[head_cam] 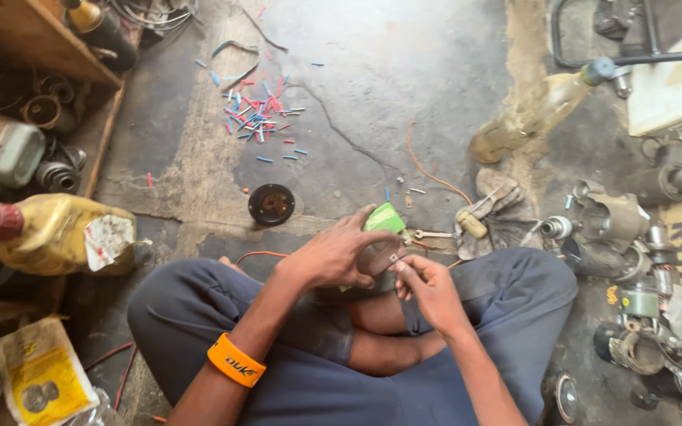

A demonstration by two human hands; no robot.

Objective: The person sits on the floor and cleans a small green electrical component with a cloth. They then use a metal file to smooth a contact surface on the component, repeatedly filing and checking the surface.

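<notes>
I sit cross-legged on a concrete floor. My left hand (335,254), with an orange wristband (235,361) on its wrist, grips a dark rounded metal part (378,256) above my lap. A green block (386,218) shows just beyond its fingers. My right hand (428,286) pinches a small metal piece (395,258) against that part. Both hands meet over my crossed legs.
A round black disc (271,203) lies on the floor ahead. Several cut red and blue sleeve bits (258,114) are scattered farther off. A yellow oil jug (53,234) stands left, a bottle (538,110) right. Metal motor parts (633,260) pile at the right, with a rag and wrench (483,217).
</notes>
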